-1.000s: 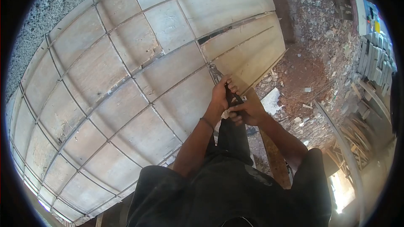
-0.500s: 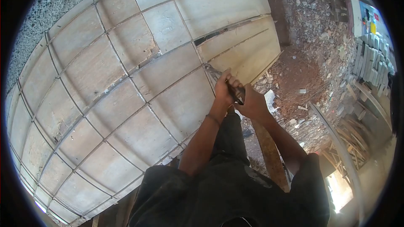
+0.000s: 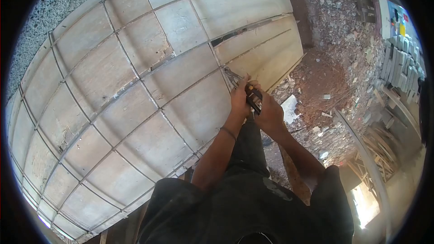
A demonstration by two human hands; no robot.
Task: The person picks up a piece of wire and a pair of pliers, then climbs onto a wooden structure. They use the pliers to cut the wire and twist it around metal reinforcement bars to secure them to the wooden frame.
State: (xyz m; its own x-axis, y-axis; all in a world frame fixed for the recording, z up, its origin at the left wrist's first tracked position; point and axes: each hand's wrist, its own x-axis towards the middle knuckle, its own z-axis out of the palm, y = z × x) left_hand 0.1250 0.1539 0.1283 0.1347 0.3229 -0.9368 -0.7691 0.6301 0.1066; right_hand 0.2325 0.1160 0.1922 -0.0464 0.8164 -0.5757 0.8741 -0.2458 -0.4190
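Note:
A dark-handled hand tool [image 3: 253,97], which looks like pliers, is held between my two hands. My left hand [image 3: 239,98] is closed around one side of it, and my right hand [image 3: 270,112] is closed on the other side. The tool's metal head [image 3: 231,76] points up and left, at a crossing of thin rods on the panel surface. The rods [image 3: 149,95] form a grid over pale panels [image 3: 192,101]. My fingers partly cover the handles.
Beyond the panel edge at right lies ground with reddish soil and rubble [image 3: 325,74]. A white fragment [image 3: 290,108] lies near my right hand. Stacked pale blocks [image 3: 400,70], wood pieces [image 3: 379,151] and a curved pole [image 3: 364,151] are farther right. Rough concrete [image 3: 58,7] is at upper left.
The tool's handles show more clearly between my hands, and its head is more visible. My right hand has shifted slightly down and right. The view has moved a little.

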